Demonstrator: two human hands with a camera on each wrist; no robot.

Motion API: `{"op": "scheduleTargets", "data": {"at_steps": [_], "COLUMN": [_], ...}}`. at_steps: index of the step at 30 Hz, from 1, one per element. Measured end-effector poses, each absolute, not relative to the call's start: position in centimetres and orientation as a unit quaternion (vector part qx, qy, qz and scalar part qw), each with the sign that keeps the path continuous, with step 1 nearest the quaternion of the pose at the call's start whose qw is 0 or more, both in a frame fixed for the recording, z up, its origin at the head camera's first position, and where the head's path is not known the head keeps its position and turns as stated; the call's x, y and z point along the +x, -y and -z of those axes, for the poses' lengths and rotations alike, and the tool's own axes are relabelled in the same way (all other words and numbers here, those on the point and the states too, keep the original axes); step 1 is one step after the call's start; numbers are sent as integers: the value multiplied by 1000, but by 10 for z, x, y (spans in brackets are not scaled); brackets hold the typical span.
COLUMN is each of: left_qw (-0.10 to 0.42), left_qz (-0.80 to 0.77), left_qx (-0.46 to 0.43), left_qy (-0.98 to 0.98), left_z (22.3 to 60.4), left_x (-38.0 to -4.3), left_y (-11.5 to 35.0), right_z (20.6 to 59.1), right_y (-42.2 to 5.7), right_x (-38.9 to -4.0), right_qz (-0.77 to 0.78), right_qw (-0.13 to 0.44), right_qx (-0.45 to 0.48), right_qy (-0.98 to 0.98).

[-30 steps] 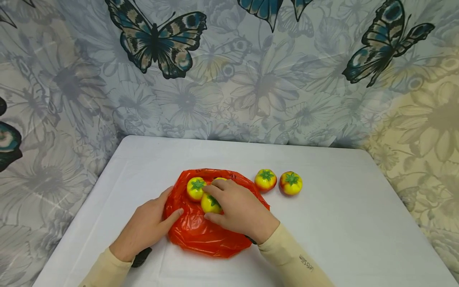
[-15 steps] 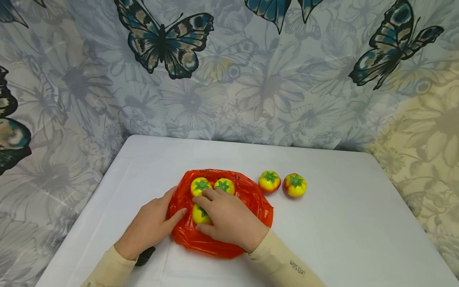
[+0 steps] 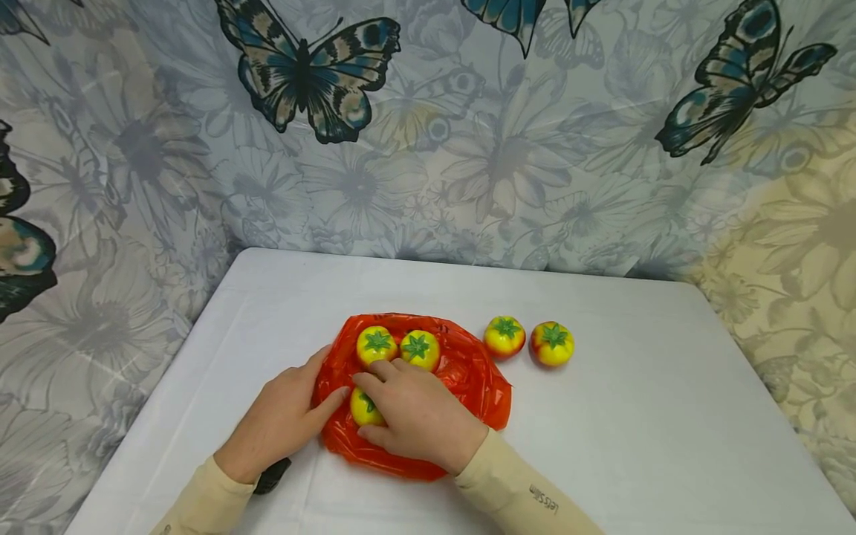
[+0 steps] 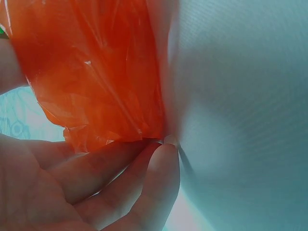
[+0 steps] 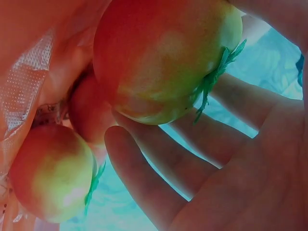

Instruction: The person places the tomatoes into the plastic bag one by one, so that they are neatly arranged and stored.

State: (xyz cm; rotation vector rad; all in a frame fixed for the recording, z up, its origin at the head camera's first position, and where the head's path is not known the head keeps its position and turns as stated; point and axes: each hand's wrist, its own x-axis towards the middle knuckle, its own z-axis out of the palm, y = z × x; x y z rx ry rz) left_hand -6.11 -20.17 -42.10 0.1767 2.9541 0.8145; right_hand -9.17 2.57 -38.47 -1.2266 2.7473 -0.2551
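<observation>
A red plastic bag (image 3: 478,379) lies spread open on the white table. My left hand (image 3: 281,416) holds its left side, thumb over the rim and fingers outside against the bag's wall (image 4: 96,72). Inside, my right hand (image 3: 424,412) grips a yellow-and-red tomato (image 3: 363,407) with a green star-shaped leaf top, partly covered by the fingers. From the right wrist view, the fingers curve around this tomato (image 5: 159,62). Two similar tomatoes sit at the back of the bag, a left one (image 3: 377,343) and a right one (image 3: 420,348).
Just right of the bag, two more tomatoes stand on the table, a nearer-to-bag one (image 3: 504,336) and an outer one (image 3: 551,344). A black object (image 3: 273,476) shows under my left wrist. Behind the table (image 3: 635,416) rises a butterfly-patterned cloth (image 3: 508,148).
My right hand has moved left and toward me within the bag, taking the tomato with it. The back right tomato has come into full view. My left hand keeps its place on the bag.
</observation>
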Motion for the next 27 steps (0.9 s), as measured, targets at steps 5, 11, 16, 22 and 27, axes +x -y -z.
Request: {"op": "scheduleTargets", "data": {"at_steps": [5, 11, 16, 22, 27], "left_qw": [33, 34, 38, 41, 42], "left_qz": [-260, -261, -263, -264, -264], "left_qx": [57, 55, 47, 45, 45], "left_qy": [-963, -963, -963, -963, -963], "left_z": [421, 422, 422, 421, 422], "left_x": [-61, -61, -61, -61, -62], "left_y": [202, 202, 201, 201, 201], "right_z": [385, 389, 391, 392, 394], "right_y": [-22, -19, -17, -16, -15], "right_x": [-91, -90, -89, -88, -88], "right_qz": [80, 78, 77, 64, 60], "right_qw": [76, 88, 93, 87, 87], "right_qx": [-404, -402, -399, -398, -398], "right_qy": [-908, -908, -909, -911, -911]}}
